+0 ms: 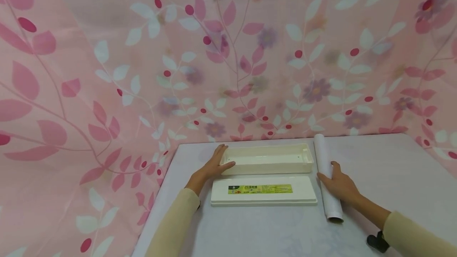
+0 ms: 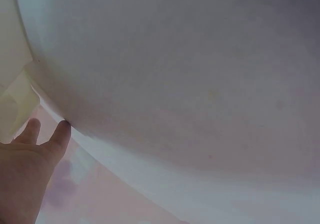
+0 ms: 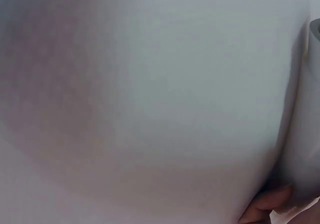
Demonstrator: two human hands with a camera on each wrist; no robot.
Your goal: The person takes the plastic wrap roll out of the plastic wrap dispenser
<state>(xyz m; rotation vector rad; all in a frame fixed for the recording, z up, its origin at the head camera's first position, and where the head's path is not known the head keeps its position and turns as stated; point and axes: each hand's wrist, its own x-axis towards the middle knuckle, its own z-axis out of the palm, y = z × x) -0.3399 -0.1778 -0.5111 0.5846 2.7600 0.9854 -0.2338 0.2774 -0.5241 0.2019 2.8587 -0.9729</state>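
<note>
A long cream plastic box sits lidless near the table's far edge. At its left end, my left hand rests with the thumb along the near corner and the fingers spread toward the back. The left wrist view shows two straight fingertips by the box's end. In front of the box lies its flat white lid, bearing a green-and-yellow label. To their right, my right hand grips a white hollow roll, thumb across its left side and fingers on its right. Part of the roll shows in the right wrist view.
A pale cloth covers the table. Pink leaf-patterned fabric hangs behind it and along its left side. A small black object is at the right sleeve's cuff.
</note>
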